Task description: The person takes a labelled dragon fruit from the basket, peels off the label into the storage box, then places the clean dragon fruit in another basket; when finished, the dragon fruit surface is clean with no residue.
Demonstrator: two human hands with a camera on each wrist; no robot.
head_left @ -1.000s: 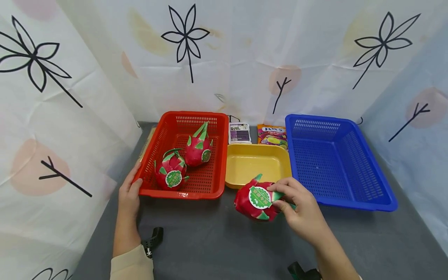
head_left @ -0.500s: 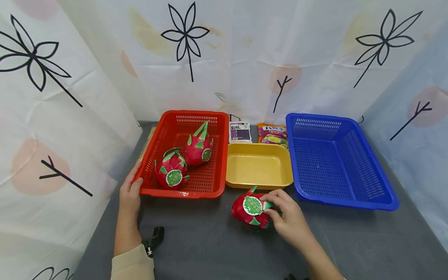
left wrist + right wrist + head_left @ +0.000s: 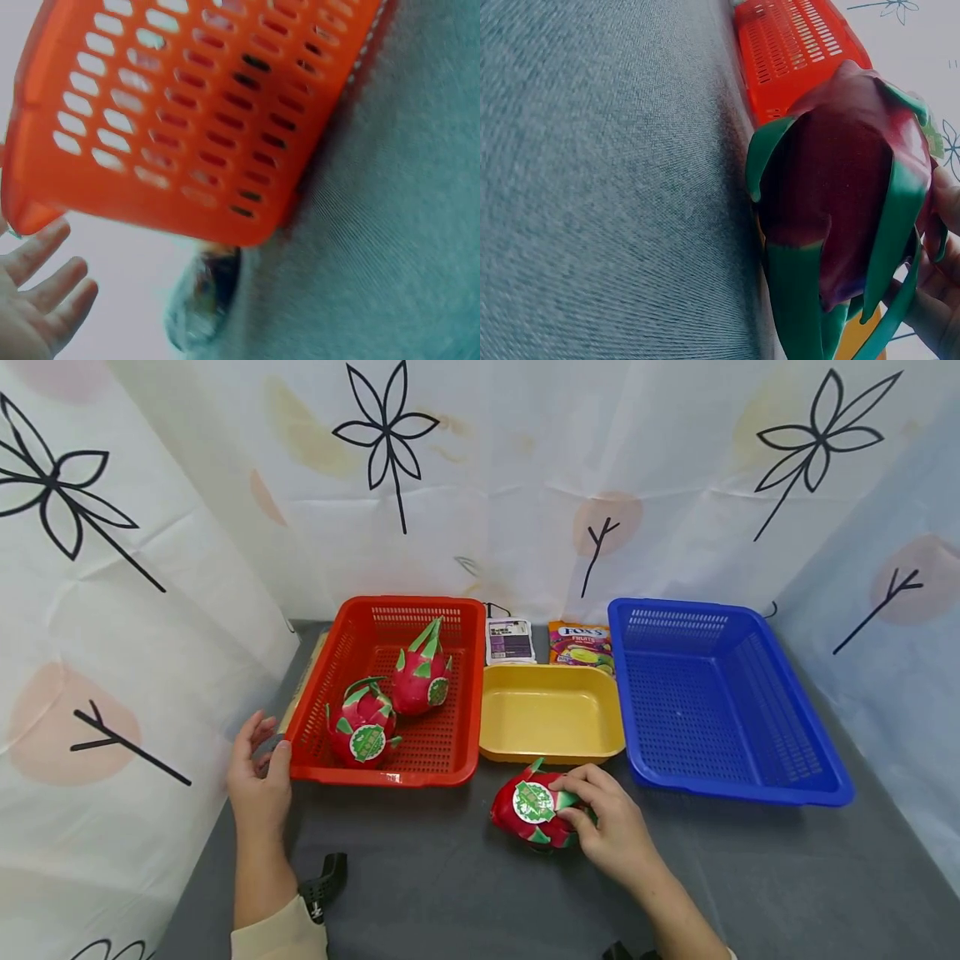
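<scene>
My right hand point(image 3: 612, 827) pinches a red dragon fruit point(image 3: 506, 807) by its green leafy end, in front of the yellow tray. The fruit has a round green-and-white label and is low over the table; whether it touches the surface I cannot tell. In the right wrist view, its green leaves point(image 3: 795, 300) hang toward the camera. Two more dragon fruits, one nearer point(image 3: 352, 727) and one farther back point(image 3: 411, 681), lie in the red basket point(image 3: 420, 777). At the basket's left front corner, my left hand point(image 3: 257, 789) has loosely bent fingers, which look off the wall in the left wrist view.
A yellow tray point(image 3: 551, 753) stands between the red basket and a blue basket point(image 3: 731, 789) on the right. Behind the tray are a white pack with a purple label point(image 3: 510, 642) and an orange Fox's candy bag point(image 3: 581, 645). A printed white curtain point(image 3: 510, 460) bounds the back and sides.
My right hand has brought the dragon fruit down and nearer, away from the yellow tray's front. My left hand has let go of the red basket's rim and moved slightly left.
</scene>
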